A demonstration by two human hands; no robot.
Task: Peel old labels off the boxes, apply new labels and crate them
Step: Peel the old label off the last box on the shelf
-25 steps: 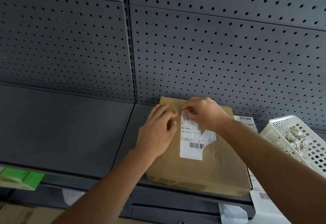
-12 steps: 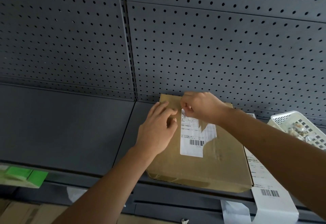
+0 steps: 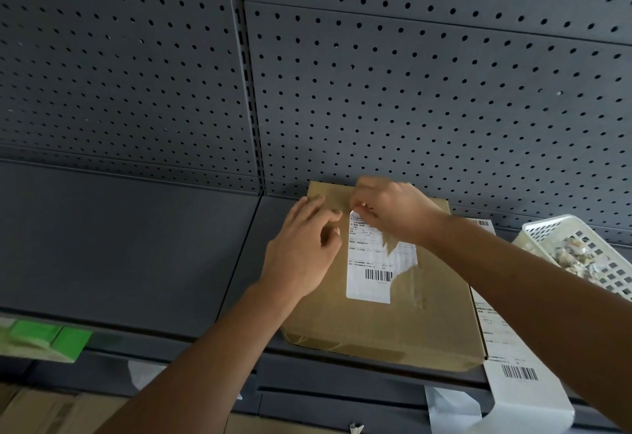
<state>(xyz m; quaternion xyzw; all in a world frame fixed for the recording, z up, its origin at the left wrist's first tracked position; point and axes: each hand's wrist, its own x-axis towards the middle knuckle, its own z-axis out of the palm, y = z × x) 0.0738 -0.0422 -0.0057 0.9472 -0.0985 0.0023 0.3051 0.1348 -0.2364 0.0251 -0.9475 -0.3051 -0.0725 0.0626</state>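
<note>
While left hand point(image 3: 301, 249) rests on box point(image 3: 393, 324), right hand point(image 3: 393, 211) pinches label point(image 3: 367, 262).

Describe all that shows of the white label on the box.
The white label is a paper rectangle with small print and a barcode low down, stuck flat on the brown box. Its right side is torn away raggedly. The right hand pinches its top corner; the left hand rests beside it.
</note>
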